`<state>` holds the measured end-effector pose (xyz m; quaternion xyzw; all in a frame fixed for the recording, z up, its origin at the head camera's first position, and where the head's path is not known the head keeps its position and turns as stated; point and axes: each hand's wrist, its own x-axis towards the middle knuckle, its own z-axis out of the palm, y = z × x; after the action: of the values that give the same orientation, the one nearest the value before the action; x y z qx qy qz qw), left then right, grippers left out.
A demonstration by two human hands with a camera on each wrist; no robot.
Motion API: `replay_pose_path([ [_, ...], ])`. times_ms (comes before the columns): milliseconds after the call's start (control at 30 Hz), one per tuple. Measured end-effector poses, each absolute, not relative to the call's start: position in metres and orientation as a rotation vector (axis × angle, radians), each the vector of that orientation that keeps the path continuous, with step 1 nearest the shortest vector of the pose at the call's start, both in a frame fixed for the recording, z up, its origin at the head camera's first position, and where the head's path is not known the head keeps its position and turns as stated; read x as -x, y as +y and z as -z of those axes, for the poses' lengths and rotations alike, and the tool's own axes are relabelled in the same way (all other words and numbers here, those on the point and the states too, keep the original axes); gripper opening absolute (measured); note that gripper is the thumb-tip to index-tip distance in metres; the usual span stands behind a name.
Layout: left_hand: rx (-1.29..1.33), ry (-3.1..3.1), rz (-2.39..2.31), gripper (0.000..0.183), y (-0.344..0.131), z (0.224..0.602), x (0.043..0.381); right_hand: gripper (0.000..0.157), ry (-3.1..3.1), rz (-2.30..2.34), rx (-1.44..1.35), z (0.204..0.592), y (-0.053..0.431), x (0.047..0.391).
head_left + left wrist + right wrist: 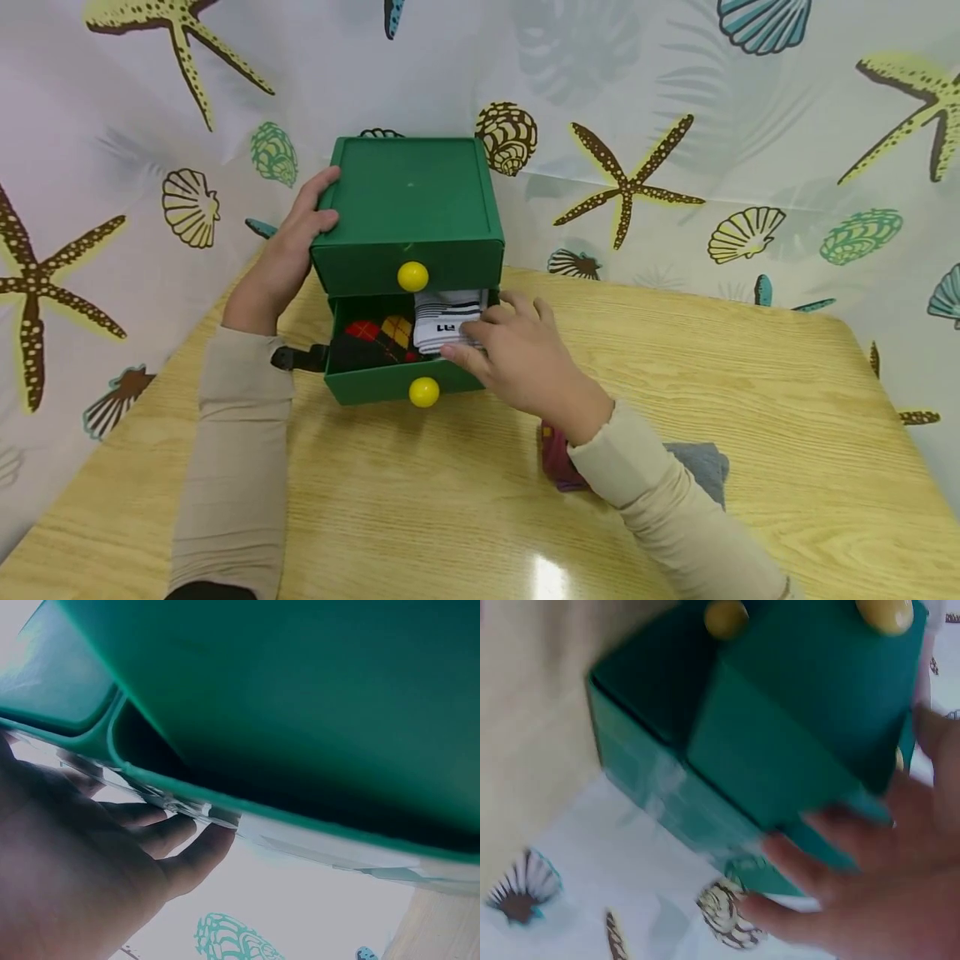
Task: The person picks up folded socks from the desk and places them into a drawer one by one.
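A small green drawer cabinet (411,187) stands on the table, its lower drawer (375,386) pulled out. My left hand (281,250) rests against the cabinet's left side; in the left wrist view its fingers (196,862) lie along the wall. Inside the drawer, dark socks (378,340) with red and yellow diamonds fill the left part. Folded white socks (442,321) with dark stripes and lettering lie to their right. My right hand (525,358) reaches over the drawer's right front corner, fingers spread, with thumb and fingertips touching the white socks.
The upper drawer (367,271), with a yellow knob (412,277), is closed. On the table (420,500), a dark red sock (557,458) and a grey folded cloth item (701,467) lie partly behind my right forearm. A sheet (465,67) with starfish and shells hangs behind.
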<state>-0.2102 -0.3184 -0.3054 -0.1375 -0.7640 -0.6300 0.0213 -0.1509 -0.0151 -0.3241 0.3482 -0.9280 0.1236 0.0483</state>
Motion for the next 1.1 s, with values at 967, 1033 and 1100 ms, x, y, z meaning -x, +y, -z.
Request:
replay_pose_path([
  [967,0.452,-2.326,1.971,0.064,-0.320,0.309,0.211,0.038,-2.169,-2.205,-0.332,0.405,-0.081,0.079],
  [1033,0.453,-2.323,1.973,0.064,-0.320,0.309,0.211,0.038,-2.097,-2.247,-0.314,0.406,-0.086,0.081],
  [1100,0.452,-2.326,1.969,0.063,-0.319,0.309,0.211,0.037,-2.053,-2.260,-0.298,0.406,-0.089,0.082],
])
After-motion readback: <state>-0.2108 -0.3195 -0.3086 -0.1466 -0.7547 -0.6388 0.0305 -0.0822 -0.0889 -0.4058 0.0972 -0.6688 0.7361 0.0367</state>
